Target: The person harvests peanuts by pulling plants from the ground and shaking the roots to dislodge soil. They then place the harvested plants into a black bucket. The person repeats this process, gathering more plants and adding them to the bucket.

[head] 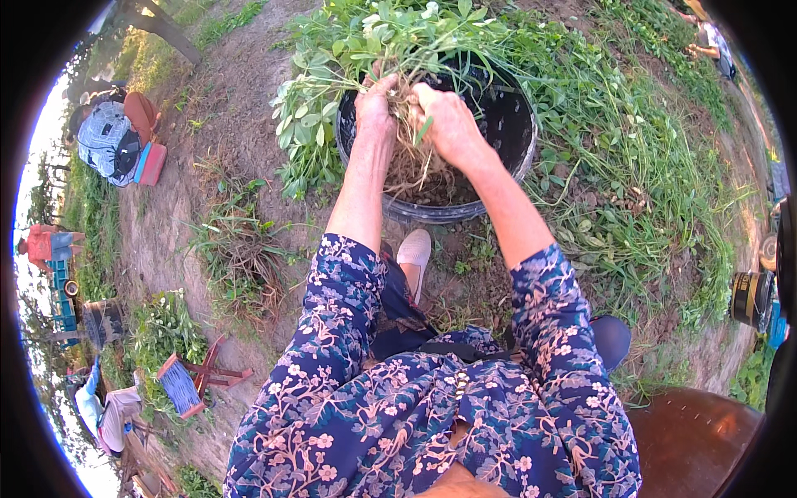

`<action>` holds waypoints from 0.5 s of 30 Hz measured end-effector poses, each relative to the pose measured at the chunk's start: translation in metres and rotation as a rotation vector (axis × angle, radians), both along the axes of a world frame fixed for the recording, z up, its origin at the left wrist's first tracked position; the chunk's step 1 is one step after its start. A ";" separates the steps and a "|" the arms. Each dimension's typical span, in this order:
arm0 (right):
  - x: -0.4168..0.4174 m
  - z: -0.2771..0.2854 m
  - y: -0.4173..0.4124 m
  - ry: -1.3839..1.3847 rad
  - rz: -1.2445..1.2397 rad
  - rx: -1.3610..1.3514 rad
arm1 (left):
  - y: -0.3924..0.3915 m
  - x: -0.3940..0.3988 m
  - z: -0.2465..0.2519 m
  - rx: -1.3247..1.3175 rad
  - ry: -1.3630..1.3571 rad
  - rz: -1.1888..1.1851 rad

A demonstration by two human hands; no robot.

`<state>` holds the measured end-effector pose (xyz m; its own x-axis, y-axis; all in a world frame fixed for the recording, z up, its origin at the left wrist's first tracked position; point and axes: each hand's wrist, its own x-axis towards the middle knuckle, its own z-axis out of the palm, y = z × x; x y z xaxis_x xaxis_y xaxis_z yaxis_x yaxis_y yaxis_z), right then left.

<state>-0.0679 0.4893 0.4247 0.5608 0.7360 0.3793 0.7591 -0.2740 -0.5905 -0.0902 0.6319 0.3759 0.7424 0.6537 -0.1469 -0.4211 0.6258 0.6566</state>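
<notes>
A bunch of leafy green plants, which look like peanut plants, is held over a round black tub. My left hand grips the stems just above the roots. Close beside it, my right hand has its fingers curled at the tangled brown roots; what lies inside those fingers is hidden. The roots hang into the tub, and the leaves spread over its far rim and left side. Some brown clumps lie at the tub's bottom.
Pulled plants cover the ground on the right, with some pods among them. A brown stool seat is at lower right, a black bucket beyond. A folding stool, a backpack and other people are on the left.
</notes>
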 end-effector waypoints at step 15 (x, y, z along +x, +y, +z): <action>-0.059 0.017 -0.072 -0.016 -0.162 0.148 | 0.003 -0.003 -0.006 0.009 0.059 -0.027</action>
